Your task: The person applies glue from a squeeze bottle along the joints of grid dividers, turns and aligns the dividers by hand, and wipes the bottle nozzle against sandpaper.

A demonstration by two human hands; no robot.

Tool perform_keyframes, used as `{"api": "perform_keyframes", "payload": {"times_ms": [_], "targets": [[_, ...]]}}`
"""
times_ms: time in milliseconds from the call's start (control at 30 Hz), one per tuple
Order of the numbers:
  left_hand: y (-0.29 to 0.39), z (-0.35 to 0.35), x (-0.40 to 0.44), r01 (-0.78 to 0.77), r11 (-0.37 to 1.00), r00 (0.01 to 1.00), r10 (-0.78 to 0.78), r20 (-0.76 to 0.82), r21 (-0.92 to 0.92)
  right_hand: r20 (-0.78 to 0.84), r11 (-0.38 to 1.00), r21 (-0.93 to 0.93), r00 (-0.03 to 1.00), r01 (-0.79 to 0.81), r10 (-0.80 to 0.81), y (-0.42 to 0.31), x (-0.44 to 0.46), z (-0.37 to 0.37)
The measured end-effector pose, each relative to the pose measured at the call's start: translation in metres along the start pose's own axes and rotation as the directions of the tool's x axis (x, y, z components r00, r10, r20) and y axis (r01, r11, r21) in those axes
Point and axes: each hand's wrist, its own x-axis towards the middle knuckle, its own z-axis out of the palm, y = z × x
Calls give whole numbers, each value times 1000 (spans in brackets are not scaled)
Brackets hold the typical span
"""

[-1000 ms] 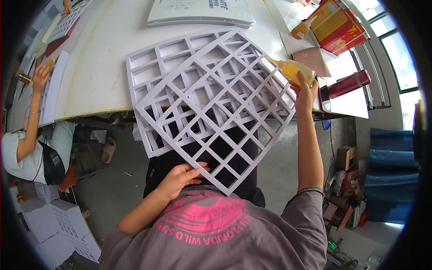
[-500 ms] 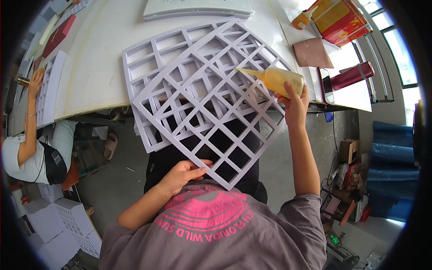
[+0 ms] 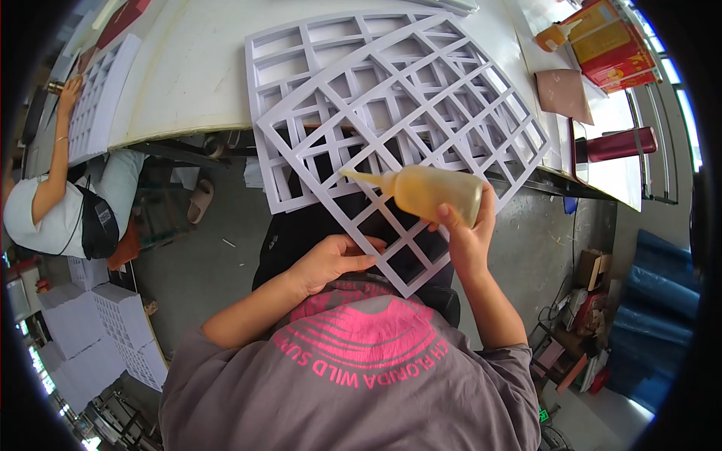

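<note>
A white lattice panel with square openings lies tilted over another white lattice frame, its near corner reaching over my lap. My left hand grips the panel's left edge close to that corner, thumb on top and fingers underneath. In my right hand is a squeeze bottle of yellowish liquid, held on its side above the panel. Its narrow nozzle points left, over the panel's left part. Whether the tip touches the panel I cannot tell.
A white table bears the frames. At the right are an orange-filled bottle, a red-yellow box, a brown sheet and a dark red flask. A co-worker sits at left, beside stacked white panels.
My right hand has brought the bottle down and left, nearer my body, so its nozzle is over the panel's left part. My left hand still holds the panel; the whole view has shifted.
</note>
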Motion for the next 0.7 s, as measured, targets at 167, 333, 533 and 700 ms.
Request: {"api": "perform_keyframes", "payload": {"times_ms": [167,333,533,700], "targets": [[6,5,-3,111,993,988,-113,-100,-26,162,966,110,963,-233,214,2,-14,18],[12,-5,-3,-188,980,976,179,-125,-62,170,857,422,954,-297,247,-14,0,-21],[30,-26,-10,-282,955,934,253,-251,-88,-411,951,66,877,302,-250,-53,49,-99],[32,-23,-16,-218,975,952,203,-229,-45,-569,934,-153,744,324,-351,-50,83,-162]]}}
